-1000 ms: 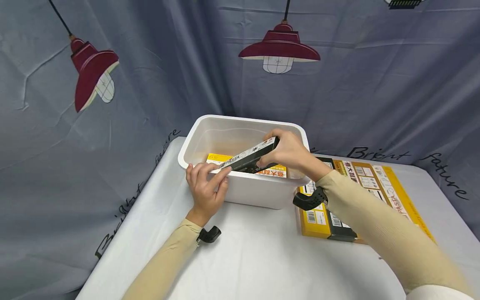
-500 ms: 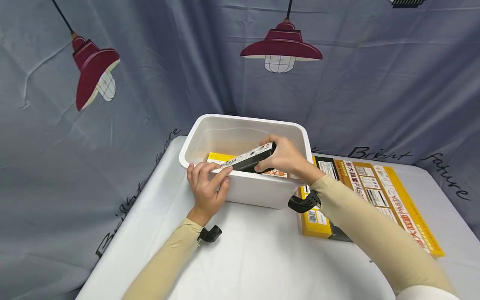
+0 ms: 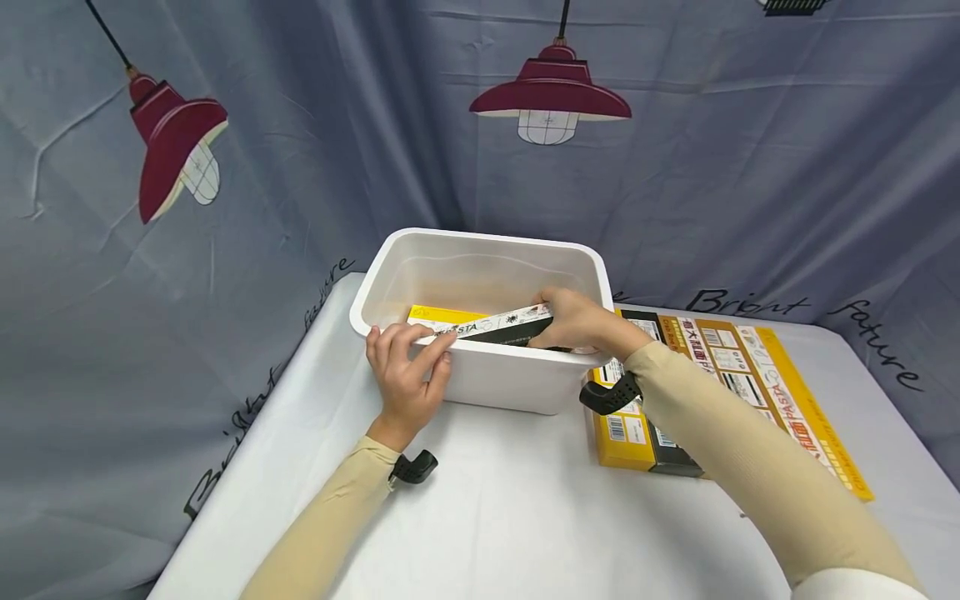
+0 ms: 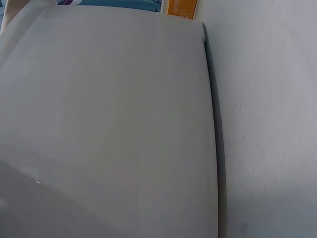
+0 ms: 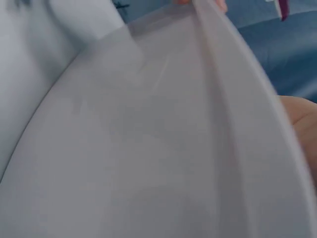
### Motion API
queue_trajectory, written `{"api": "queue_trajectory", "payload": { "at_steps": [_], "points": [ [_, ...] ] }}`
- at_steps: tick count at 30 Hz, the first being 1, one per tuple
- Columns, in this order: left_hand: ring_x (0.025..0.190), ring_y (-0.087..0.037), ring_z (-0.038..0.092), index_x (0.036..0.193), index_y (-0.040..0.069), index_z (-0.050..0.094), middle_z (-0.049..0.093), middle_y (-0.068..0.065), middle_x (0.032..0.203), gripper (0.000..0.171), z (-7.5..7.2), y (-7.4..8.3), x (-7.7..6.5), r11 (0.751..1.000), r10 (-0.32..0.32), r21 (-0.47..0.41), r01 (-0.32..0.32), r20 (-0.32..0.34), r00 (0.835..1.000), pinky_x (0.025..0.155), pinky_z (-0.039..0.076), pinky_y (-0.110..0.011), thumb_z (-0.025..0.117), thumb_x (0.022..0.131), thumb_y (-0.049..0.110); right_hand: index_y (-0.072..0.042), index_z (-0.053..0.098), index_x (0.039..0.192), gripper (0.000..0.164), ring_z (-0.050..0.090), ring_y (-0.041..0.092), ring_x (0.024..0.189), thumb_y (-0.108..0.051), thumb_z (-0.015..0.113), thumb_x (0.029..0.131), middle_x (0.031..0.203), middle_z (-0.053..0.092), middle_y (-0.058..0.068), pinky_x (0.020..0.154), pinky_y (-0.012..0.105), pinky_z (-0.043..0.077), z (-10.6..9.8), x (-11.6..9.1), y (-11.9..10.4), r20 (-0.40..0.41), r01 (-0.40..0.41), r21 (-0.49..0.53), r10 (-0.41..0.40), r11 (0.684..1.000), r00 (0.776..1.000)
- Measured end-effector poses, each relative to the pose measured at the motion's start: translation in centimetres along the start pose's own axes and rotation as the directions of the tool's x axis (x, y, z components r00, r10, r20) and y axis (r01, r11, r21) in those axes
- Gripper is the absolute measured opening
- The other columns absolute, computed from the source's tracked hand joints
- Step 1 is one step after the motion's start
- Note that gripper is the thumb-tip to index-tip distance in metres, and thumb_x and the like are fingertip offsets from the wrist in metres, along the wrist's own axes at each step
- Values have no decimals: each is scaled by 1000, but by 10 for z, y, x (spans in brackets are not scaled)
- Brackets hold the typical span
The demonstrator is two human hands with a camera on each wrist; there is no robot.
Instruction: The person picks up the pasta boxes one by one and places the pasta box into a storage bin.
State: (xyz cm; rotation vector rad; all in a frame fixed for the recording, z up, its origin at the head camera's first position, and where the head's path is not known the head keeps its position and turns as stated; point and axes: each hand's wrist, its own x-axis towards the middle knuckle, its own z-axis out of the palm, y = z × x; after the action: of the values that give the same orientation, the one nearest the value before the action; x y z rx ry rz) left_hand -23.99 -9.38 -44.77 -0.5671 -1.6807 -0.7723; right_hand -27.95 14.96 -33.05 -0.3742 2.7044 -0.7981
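Note:
A white plastic bin (image 3: 510,385) stands on the table, its near wall filling most of both wrist views. My left hand (image 3: 405,379) grips the bin's near rim at its left end, fingers over the edge and thumb lower on the outside. My right hand (image 3: 576,323) reaches inside and holds the right end of a black pasta box (image 3: 506,332) with a white printed side. This box lies slightly tilted, its left end lower and close to my left fingers. Beneath and behind it shows a yellow box (image 3: 447,315). My right fingertips are partly hidden behind the rim.
Several yellow, black and brown pasta boxes (image 3: 750,375) lie side by side on the white tablecloth (image 3: 510,500), right of the bin and partly under my right forearm. A grey-blue curtain (image 3: 337,150) printed with red lamps hangs behind the table.
My right hand has lowered the black pasta box deeper into the bin, and its right end has come down so it lies flatter. My left hand has kept its place on the rim.

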Motion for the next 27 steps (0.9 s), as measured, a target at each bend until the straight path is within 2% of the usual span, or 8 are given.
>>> {"api": "queue_trajectory", "payload": {
  "at_steps": [3,5,9,15,19,23,27],
  "points": [
    [104,-33,51,100,15,80,63,-12,97,22,1,0,-1,1000,1,-1,-1,-7,1000,116,17,-47,61,88,11,-3,59,123,59,61,26,101,-18,80,70,113,67,13,89,34,49,2,2,2,19,-19,-53,20,998,1000],
    [104,-33,51,100,16,80,63,-12,97,22,1,0,-1,1000,2,-2,-2,-8,1000,115,18,-47,62,88,11,-4,59,122,58,60,27,102,-17,79,70,113,67,13,90,36,49,3,3,3,25,-34,-68,36,997,999],
    [104,-33,51,101,16,80,63,-12,97,22,1,-1,-1,1000,2,-1,-2,0,1000,114,18,-49,62,88,11,-2,59,122,57,60,28,100,-17,78,70,110,67,14,87,36,50,4,4,4,23,-32,-88,34,996,999],
    [105,-33,51,100,16,79,63,-12,98,21,0,-3,-1,1000,-2,8,2,5,1000,104,22,-60,62,88,13,1,56,127,59,60,26,98,-12,75,72,115,67,14,80,33,51,7,5,5,66,-66,-37,69,997,995],
    [105,-33,50,100,15,80,63,-12,99,21,0,-3,-1,1000,-5,10,5,6,1000,106,21,-58,62,88,13,2,57,129,58,59,26,101,-11,70,74,118,66,14,83,33,50,7,7,3,79,-70,-110,79,991,994],
    [105,-33,50,100,15,80,63,-12,99,20,0,-3,-1,1000,-2,8,2,12,1000,108,20,-57,63,90,14,0,63,109,37,58,24,87,-9,68,74,95,62,9,74,31,48,8,7,1,89,-65,-179,82,982,993],
    [105,-32,50,100,15,79,63,-12,99,19,0,-2,-2,1000,7,4,-7,20,1000,114,18,-51,62,91,15,-6,60,85,15,54,21,73,-6,67,73,76,50,3,64,29,45,9,6,2,105,-66,-208,90,976,990]
  ]
}}
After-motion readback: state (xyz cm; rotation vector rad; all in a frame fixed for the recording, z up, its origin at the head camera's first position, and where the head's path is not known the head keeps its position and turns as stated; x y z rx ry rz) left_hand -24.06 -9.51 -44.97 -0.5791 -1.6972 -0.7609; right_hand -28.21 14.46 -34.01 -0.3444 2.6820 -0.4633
